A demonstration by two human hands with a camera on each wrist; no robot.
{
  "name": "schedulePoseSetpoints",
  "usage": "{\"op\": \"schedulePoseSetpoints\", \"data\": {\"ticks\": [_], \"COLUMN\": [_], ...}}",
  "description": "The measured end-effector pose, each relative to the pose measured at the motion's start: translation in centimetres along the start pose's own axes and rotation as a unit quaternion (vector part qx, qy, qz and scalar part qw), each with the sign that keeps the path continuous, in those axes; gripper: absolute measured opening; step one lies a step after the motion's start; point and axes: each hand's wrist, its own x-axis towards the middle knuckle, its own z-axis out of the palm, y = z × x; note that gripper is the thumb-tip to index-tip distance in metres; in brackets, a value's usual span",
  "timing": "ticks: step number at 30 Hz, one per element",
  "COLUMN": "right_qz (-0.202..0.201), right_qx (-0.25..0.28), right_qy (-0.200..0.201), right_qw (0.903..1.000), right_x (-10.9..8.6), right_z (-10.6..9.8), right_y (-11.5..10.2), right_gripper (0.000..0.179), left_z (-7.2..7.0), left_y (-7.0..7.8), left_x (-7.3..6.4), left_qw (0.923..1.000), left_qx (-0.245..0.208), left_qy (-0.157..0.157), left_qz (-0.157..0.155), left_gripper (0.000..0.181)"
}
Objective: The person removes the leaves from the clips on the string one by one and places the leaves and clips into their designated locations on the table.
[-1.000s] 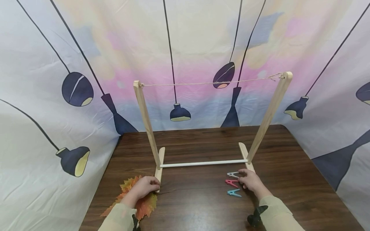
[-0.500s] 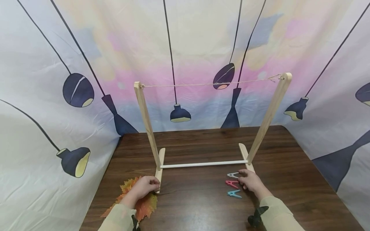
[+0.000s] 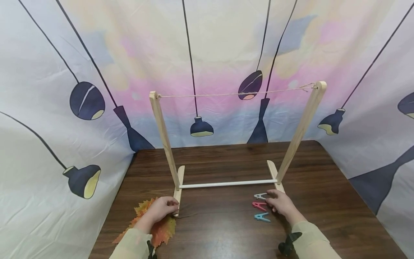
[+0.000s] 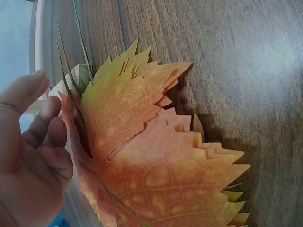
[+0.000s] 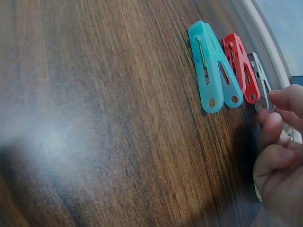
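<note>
Orange and yellow artificial maple leaves [image 3: 165, 230] lie in a pile at the left of the table, their toothed edges and thin stems plain in the left wrist view. My left hand [image 3: 161, 208] is over the pile's upper part, fingers loosely bent and nothing between them. Three plastic clothespins lie in a column at the right: grey [image 3: 260, 196], red [image 3: 259, 205] and blue [image 3: 262, 217]. Just right of them is my right hand [image 3: 281, 203], fingers relaxed and holding nothing. Its fingertips come close to the grey clothespin; whether they touch it I cannot tell.
A wooden frame stands behind the hands, with two posts [image 3: 300, 133], flat feet, a white crossbar [image 3: 226, 183] low down and a string [image 3: 207, 95] across the top. The brown table [image 3: 223, 233] meets a printed cloth backdrop [image 3: 220, 43].
</note>
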Motion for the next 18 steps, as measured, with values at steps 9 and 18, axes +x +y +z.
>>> {"op": "schedulePoseSetpoints", "data": {"ticks": [9, 18], "right_qz": [-0.006, -0.026], "right_qx": [-0.004, 0.004], "right_qy": [-0.003, 0.008], "right_qw": [1.0, 0.9996], "right_x": [0.1, -0.2], "right_z": [-0.1, -1.0], "right_y": [-0.2, -0.2], "right_gripper": [0.044, 0.046], "left_z": [0.0, -0.1], "left_y": [0.0, -0.1], "left_x": [0.0, 0.3], "left_qw": [0.9995, 0.9926], "left_qx": [-0.008, -0.006], "left_qy": [0.026, 0.112], "left_qz": [-0.015, -0.045], "left_gripper": [0.011, 0.013]}}
